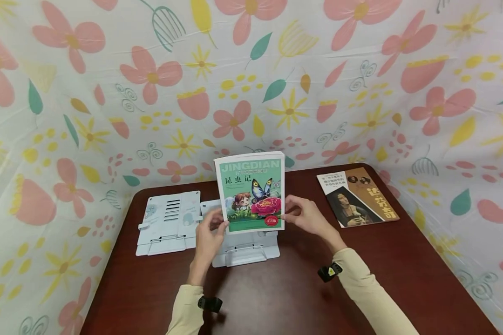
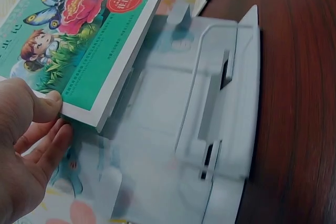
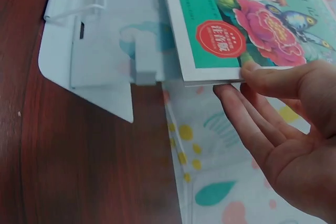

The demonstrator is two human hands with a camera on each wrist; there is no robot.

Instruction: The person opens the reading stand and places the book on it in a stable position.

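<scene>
A green-covered children's book [image 1: 247,218], with a butterfly, a pink flower and a cartoon child on its front, is held up between both hands. My left hand [image 1: 209,236] pinches its left edge near the lower corner, thumb on the cover and fingers behind. At the opposite edge, my right hand [image 1: 308,216] pinches it the same way, thumb beside the red round seal. Behind and below the book stands a white book stand [image 1: 251,255], partly hidden by it. In the left wrist view, the stand's wire page holder [image 2: 184,124] lies below the book's bottom edge.
A second white book stand [image 1: 167,221] with slots sits on the left of the dark red wooden table [image 1: 276,293]. Another book [image 1: 356,197], with a painted portrait on its cover, lies at the back right. A flower-patterned cloth [image 1: 251,93] surrounds the table's back and sides.
</scene>
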